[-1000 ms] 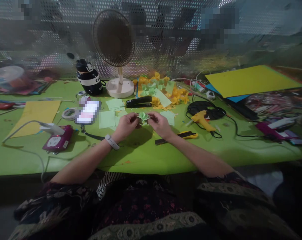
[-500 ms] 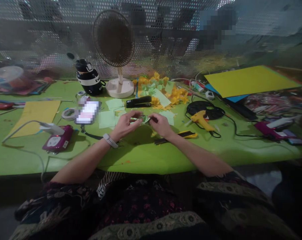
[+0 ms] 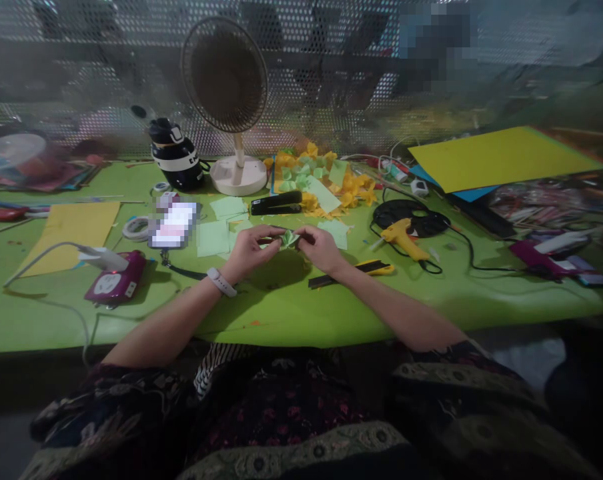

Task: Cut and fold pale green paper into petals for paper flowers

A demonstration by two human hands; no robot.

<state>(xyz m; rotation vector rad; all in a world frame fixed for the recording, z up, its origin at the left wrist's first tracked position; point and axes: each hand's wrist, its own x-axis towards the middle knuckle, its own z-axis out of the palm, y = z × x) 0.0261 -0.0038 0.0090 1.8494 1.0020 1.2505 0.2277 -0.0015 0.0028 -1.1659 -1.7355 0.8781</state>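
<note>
My left hand (image 3: 249, 251) and my right hand (image 3: 320, 247) meet above the green table (image 3: 291, 313), both pinching a small folded light-green paper piece (image 3: 288, 238) between their fingertips. A white watch sits on my left wrist. Light-green paper squares (image 3: 216, 235) lie just left of my hands. A pile of yellow and green folded paper flowers (image 3: 326, 180) sits behind them. A black and yellow utility knife (image 3: 354, 273) lies to the right of my right hand.
A desk fan (image 3: 228, 100), a black bottle (image 3: 174, 157) and a black stapler (image 3: 276, 202) stand at the back. A yellow glue gun (image 3: 404, 239), a cable, a phone (image 3: 174, 225), a tape roll (image 3: 137, 227), a magenta device (image 3: 115, 283) and yellow sheets (image 3: 501, 157) surround my hands.
Both hands kept turning and folding the green paper piece in place; my left fingers spread briefly, then closed on it again.
</note>
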